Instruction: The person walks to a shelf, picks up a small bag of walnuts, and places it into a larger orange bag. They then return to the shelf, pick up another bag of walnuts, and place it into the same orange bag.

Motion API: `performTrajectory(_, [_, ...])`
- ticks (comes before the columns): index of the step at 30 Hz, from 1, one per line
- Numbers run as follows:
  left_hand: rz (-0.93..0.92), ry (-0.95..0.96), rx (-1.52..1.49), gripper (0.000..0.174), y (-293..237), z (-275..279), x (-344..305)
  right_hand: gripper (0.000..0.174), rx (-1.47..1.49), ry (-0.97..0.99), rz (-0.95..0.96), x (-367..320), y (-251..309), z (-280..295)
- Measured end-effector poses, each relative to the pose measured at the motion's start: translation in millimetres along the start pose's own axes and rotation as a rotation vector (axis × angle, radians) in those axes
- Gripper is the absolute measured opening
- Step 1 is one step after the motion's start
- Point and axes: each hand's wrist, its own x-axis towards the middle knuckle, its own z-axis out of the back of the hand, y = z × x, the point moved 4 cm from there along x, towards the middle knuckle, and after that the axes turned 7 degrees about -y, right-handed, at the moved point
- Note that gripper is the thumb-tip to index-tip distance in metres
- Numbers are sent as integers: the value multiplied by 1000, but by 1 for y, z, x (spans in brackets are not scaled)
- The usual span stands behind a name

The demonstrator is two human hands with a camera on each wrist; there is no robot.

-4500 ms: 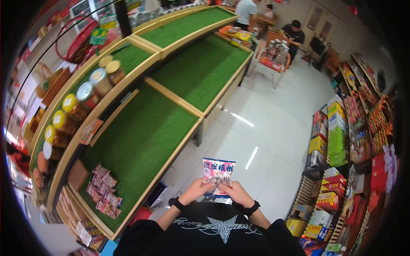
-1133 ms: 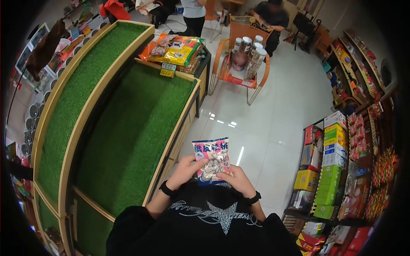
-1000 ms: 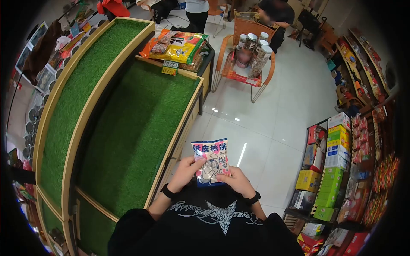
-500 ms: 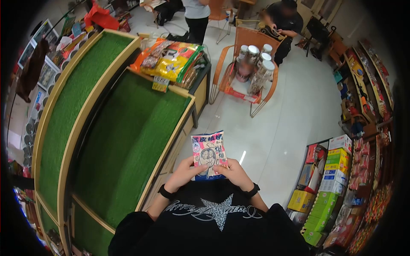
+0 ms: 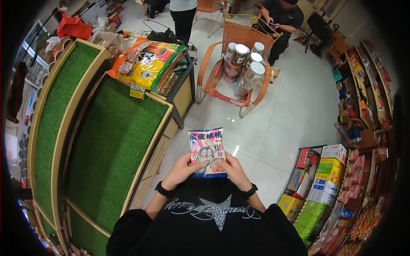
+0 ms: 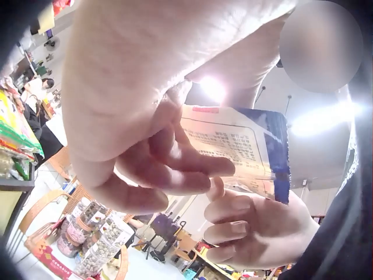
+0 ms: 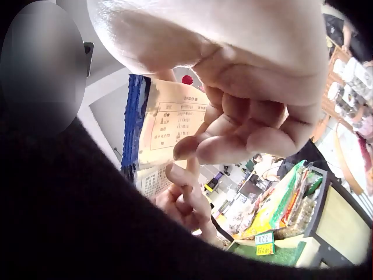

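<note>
Between both hands, in front of the chest, is a small walnut snack bag [image 5: 206,147], cream and pink with blue ends and large printed characters. My left hand [image 5: 180,170] pinches its lower left side, thumb on the printed front. The right hand [image 5: 235,171] grips the opposite lower side the same way. Fingers of the left hand [image 6: 140,134] curl behind the bag [image 6: 224,140] in the left wrist view, where small print shows on its back. From the right wrist, the right hand [image 7: 250,99] also curls against the bag's back [image 7: 172,119].
A tiered display shelf [image 5: 115,128] lined with green turf runs along the left, large snack packs [image 5: 149,68] at its far end. Ahead stands a wicker armchair [image 5: 243,36] carrying several jars [image 5: 237,64]. Stacked boxes [image 5: 318,192] line the right. A person [image 5: 284,19] sits beyond the chair.
The view has advanced along the turf shelf, so the armchair and large packs appear nearer. Both hands keep holding the snack bag throughout, with small shifts of the thumbs.
</note>
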Motion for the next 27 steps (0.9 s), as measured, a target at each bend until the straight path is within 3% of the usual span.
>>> performTrajectory(9, [-38,-58,6,29,-30,33,64,30,-9,-3,13,75,21,1])
performTrajectory(20, [-85,-116,42,23,-93,126,147,30,-51,60,88,192,71,-42])
performTrajectory(27, [-79,-157,54,20,-108,176,161,28,-36,116,-35,242,70,-73])
